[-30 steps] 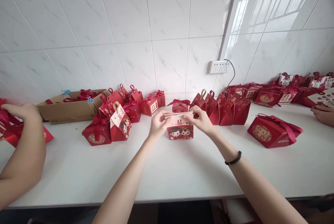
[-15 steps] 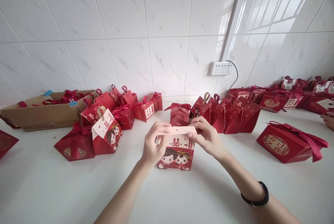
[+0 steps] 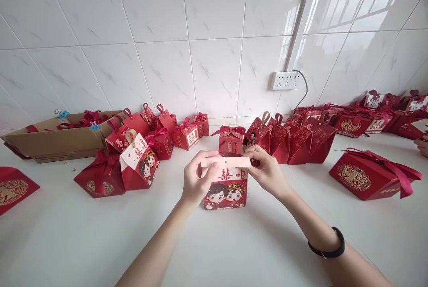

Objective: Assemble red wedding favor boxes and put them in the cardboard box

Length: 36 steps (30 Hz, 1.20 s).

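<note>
A red and white gift box [image 3: 225,194] stands upright on the table in front of me, with two cartoon figures and a red double character on its near face. Its pale top flap [image 3: 230,161] has a small hole near the middle. My left hand [image 3: 196,179] grips the left end of this flap, thumb on the near side and fingers behind. At the right end, my right hand [image 3: 269,172] pinches the top edge of the box between thumb and fingers. A dark strip shows behind the flap, partly hidden by my fingers.
A cardboard tray [image 3: 50,146] of red ribbons with blue binder clips stands at left. Finished-looking red boxes [image 3: 323,144] line the wall. One ribboned box [image 3: 371,178] lies at right. A wall socket [image 3: 285,81] has a cable. Another person's hand [image 3: 421,145] shows at the right edge.
My left thumb has come up onto the near face of the flap. My right thumb has shifted to the flap's right end. The view has tilted slightly downward.
</note>
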Each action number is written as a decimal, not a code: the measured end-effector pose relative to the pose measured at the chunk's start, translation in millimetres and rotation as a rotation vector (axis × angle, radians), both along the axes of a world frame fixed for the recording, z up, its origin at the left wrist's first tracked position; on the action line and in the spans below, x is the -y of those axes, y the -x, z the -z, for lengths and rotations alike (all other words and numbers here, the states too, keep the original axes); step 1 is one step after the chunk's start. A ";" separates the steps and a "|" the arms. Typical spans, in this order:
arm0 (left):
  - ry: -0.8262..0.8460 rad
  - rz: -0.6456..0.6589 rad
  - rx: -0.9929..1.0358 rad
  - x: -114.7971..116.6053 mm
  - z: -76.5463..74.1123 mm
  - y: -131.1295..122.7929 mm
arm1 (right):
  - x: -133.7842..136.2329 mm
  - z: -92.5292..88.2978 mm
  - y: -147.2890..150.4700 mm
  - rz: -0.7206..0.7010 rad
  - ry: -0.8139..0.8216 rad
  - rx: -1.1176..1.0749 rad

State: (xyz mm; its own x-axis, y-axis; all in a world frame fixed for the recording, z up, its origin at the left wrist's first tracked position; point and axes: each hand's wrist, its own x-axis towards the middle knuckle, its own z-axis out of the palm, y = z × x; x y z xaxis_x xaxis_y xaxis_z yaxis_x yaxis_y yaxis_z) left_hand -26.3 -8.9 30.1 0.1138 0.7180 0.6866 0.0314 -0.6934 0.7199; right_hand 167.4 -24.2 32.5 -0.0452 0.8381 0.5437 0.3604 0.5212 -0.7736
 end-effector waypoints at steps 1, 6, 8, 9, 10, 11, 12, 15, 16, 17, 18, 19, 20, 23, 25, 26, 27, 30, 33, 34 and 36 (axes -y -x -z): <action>-0.004 0.003 0.009 0.6 0.8 -0.3 | 0.3 -0.6 -0.1 0.000 0.018 -0.004; -0.196 0.053 -0.046 -4.8 4.4 2.8 | 0.6 -2.5 -0.3 0.014 0.089 -0.050; -0.326 0.036 -0.076 -9.0 5.0 4.1 | -0.1 -2.1 0.0 0.020 0.090 -0.067; -0.385 0.019 -0.089 -10.7 5.3 4.4 | -0.6 -1.9 0.2 0.022 0.090 -0.074; -0.435 0.003 -0.100 -11.9 5.7 4.3 | -1.1 -1.6 0.4 0.025 0.091 -0.080; -0.466 -0.014 -0.107 -12.4 6.0 4.0 | -1.5 -1.5 0.5 0.026 0.094 -0.085; -0.475 -0.032 -0.108 -12.2 6.4 3.5 | -1.8 -1.5 0.6 0.027 0.096 -0.090; -0.386 -0.063 -0.069 -8.5 6.6 1.7 | -1.8 -2.4 0.5 0.024 0.097 -0.096; -0.326 -0.063 -0.050 -6.8 6.3 1.4 | -1.4 -3.0 0.3 0.022 0.096 -0.095; -0.258 -0.057 -0.032 -5.3 5.8 1.3 | -0.9 -3.6 0.1 0.022 0.094 -0.092; -0.190 -0.043 -0.016 -4.0 5.2 1.6 | -0.4 -4.2 -0.1 0.022 0.090 -0.088; -0.126 -0.022 -0.002 -3.2 4.6 2.2 | 0.3 -4.7 -0.3 0.020 0.085 -0.083; -0.070 0.008 0.010 -2.7 4.1 3.2 | 0.8 -5.0 -0.4 0.015 0.081 -0.077; 0.000 0.105 0.021 -4.1 3.2 7.6 | 1.9 -4.7 -0.4 -0.007 0.073 -0.066; -0.058 0.125 -0.011 -6.4 3.2 10.9 | 1.6 -3.8 0.1 -0.007 0.074 -0.075; -0.117 0.119 -0.038 -7.8 3.1 12.5 | 1.3 -3.4 0.3 -0.004 0.075 -0.083; -0.185 0.108 -0.066 -9.0 3.1 13.9 | 0.9 -3.1 0.4 -0.003 0.078 -0.092; -0.349 0.080 -0.125 -12.3 2.6 17.0 | 0.1 -3.2 -1.3 -0.030 0.093 -0.105; -0.420 0.071 -0.159 -14.7 2.3 19.0 | 0.5 -4.1 -5.9 -0.136 0.143 -0.130; -0.449 0.075 -0.168 -15.2 2.4 19.3 | 0.7 -4.3 -7.3 -0.192 0.162 -0.161; -0.512 0.087 -0.181 -15.6 3.1 19.2 | 1.3 -4.5 -8.7 -0.256 0.181 -0.209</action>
State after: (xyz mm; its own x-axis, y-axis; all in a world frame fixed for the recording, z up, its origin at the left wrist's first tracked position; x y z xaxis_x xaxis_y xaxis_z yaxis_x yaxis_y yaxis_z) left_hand -45.6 6.7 27.0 0.3062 0.2796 0.9100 0.0502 -0.9593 0.2778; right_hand 176.1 -25.5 37.0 -0.1695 0.8974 0.4074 0.0610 0.4221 -0.9045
